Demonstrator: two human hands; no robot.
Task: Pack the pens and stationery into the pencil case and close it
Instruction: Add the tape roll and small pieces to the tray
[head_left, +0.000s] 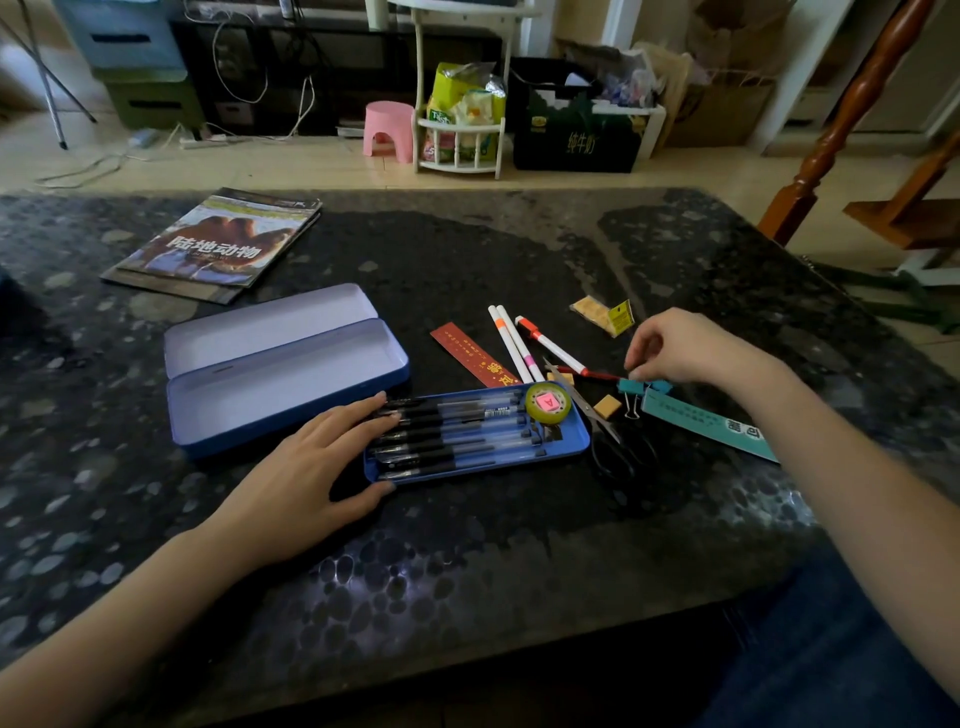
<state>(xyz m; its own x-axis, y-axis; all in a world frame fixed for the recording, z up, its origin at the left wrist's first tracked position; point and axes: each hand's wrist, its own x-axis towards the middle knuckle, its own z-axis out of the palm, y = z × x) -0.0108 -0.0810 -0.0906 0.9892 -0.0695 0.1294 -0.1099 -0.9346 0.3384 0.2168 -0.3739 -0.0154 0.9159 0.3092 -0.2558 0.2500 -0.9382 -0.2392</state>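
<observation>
- Two parts of the pencil case lie near the table's middle: the open hinged tin (280, 364), pale lilac inside with blue walls, and a shallow blue tray (574, 441) just right of it.
- Several black pens (457, 436) lie side by side in the tray, beside a yellow-green tape roll (548, 402).
- Left hand (311, 467) rests flat, fingers released, on the tray's left end.
- Right hand (685, 348) pinches a teal binder clip (631, 387).

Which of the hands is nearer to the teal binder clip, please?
The right hand: its fingertips sit at the teal binder clip. The left hand rests on the pen tray, well left of it.
</observation>
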